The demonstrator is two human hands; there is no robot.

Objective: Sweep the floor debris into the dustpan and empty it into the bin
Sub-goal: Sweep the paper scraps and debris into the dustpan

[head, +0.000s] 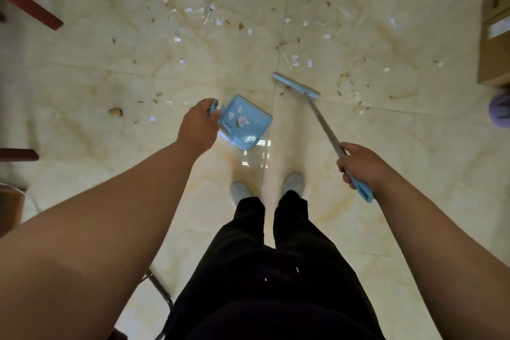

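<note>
Pale blue plastic, the dustpan (258,125) is near the person's feet, just left of centre, and holds only a few white scraps (242,120). The left hand (200,124) curls round its handle. The right hand (358,165) grips the broom (325,123), whose head (296,85) sits farther out to the right. Most of the debris (212,5) lies scattered over the far floor (386,201). Sweeping looks barely begun, emptying is not yet done, and no bin shows plainly.
</note>
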